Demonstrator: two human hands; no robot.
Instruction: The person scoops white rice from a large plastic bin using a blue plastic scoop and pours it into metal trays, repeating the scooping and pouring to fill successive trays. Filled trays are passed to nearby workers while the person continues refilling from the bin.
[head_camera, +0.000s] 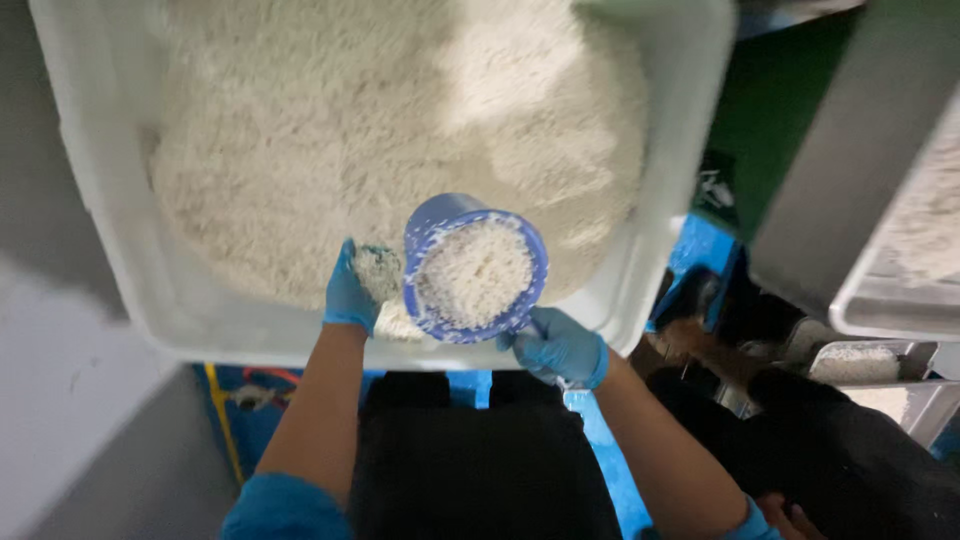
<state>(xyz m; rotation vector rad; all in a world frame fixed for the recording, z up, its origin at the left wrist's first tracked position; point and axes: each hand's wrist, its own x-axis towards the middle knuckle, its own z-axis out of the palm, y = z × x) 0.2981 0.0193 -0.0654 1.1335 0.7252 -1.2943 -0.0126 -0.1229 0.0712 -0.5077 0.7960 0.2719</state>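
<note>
A large white tub (130, 250) holds a big mound of white rice (380, 110). Over its near edge a blue plastic cup (430, 225) is filled with rice. My right hand (560, 345), in a blue glove, grips the cup at its near side. My left hand (355, 290), also gloved in blue, rests in the rice just left of the cup with grains stuck to its fingers.
A metal tray (880, 300) with more rice stands at the right on a steel frame. Another person in dark clothes (850, 460) is at the lower right. Blue floor shows below the tub; a grey wall runs along the left.
</note>
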